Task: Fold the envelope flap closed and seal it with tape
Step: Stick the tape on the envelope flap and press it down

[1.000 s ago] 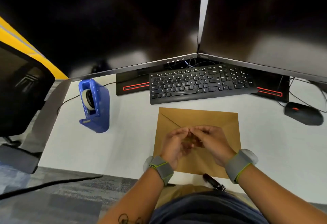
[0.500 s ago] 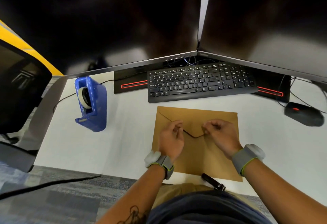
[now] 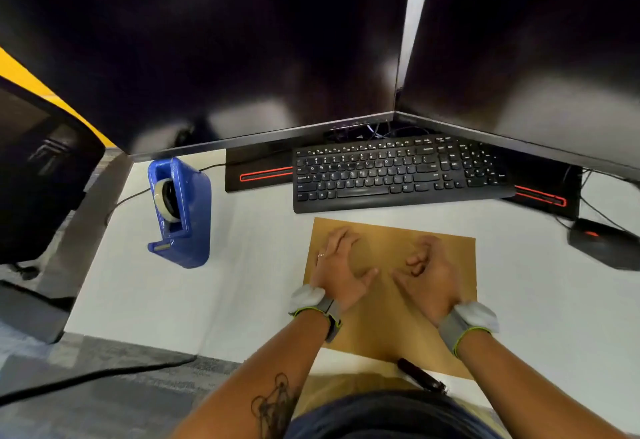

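Brown envelope (image 3: pixel 391 320) lies flat on the white desk (image 3: pixel 242 265), just in front of the black keyboard (image 3: pixel 398 175), long side running left to right. Flap can't be made out; the hands cover the upper middle and the frame is blurred there.

Left hand (image 3: pixel 341 270) is on the envelope's upper left part, palm down, fingers spread toward the top left corner, thumb pointing inward. It's open and flat, pressing on the paper, not gripping anything. Ring on one finger.

Right hand (image 3: pixel 427 277) sits on the upper right-middle part of the envelope, fingers curled in loosely toward the palm, thumb sticking out toward the left hand. Nothing seen held in it; whether the fingertips touch the paper I can't tell, blur. The two thumbs are near each other, small gap between. Envelope lies under both hands, not lifted.

Grey wristbands on both wrists. Tattoo on the left forearm.

Blue tape dispenser (image 3: pixel 180 213) stands on the desk well to the left of the envelope, roll in it, apart from both hands. Black mouse (image 3: pixel 604 242) to the far right of the envelope. Dark pen-like thing (image 3: pixel 420 376) at the envelope's near edge by the person's lap. Two dark monitors (image 3: pixel 242 57) behind the keyboard.
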A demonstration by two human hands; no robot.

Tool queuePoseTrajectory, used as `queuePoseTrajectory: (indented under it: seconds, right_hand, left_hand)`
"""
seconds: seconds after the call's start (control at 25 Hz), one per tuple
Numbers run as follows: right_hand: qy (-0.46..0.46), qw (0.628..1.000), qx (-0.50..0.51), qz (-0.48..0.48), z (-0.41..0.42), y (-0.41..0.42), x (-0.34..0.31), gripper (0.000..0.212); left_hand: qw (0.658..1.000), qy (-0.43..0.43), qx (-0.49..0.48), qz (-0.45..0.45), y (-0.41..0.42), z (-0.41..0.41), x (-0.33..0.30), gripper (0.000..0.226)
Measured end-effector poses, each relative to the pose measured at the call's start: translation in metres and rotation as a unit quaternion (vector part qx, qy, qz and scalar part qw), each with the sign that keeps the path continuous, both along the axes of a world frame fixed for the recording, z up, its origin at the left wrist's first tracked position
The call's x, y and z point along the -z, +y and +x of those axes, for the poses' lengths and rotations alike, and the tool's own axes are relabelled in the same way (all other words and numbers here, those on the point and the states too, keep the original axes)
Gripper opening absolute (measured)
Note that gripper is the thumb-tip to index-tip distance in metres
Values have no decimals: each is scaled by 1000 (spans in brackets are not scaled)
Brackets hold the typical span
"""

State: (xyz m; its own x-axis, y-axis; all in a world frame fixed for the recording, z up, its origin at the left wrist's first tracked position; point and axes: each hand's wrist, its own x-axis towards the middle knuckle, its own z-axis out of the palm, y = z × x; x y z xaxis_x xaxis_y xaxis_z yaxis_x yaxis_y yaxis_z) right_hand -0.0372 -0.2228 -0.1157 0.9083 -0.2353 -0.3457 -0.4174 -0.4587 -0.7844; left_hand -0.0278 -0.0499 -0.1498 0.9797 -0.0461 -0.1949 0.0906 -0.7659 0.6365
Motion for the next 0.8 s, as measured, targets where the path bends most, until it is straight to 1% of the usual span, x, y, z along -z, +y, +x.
queuePoseTrajectory:
  seconds: [0.08, 0.16, 0.2, 0.28, 0.36, 0.4, 0.52, 0.6, 0.72, 0.8]
  right_hand:
    - [5, 999, -3, -34, 3, 7, 0, 64]
    - [4, 999, -14, -46, 10, 7, -2, 71]
    - [-1, 998, -27, -58, 13, 4, -2, 78]
    - [-4, 994, -57, -95, 18, -6, -1, 100]
    - [1, 988, -65, -138, 19, -20, 0, 120]
    - [6, 986, -62, -156, 17, -26, 1, 126]
    - [12, 986, -47, -162, 9, -40, 3, 127]
    - [11, 987, -43, -156, 5, -43, 3, 125]
    - [-1, 986, -54, -158, 5, -45, 1, 120]
    - [-6, 984, -71, -163, 7, -46, -2, 116]
  left_hand:
    - [999, 38, -10, -10, 3, 8, 2, 73]
    - [998, 55, -17, 12, 6, 13, 4, 85]
    - [997, 61, -18, 36, 6, 15, 4, 93]
    - [995, 65, -11, 78, 7, 16, 5, 108]
    - [993, 65, -1, 95, 7, 15, 5, 116]
    - [993, 66, 3, 100, 7, 15, 5, 117]
    - [993, 60, 4, 106, 6, 14, 2, 113]
    - [995, 44, -14, 90, 6, 8, 2, 102]
    - [997, -7, -59, 52, 12, -6, 5, 78]
    - [996, -19, -62, 53, 15, -8, 4, 73]
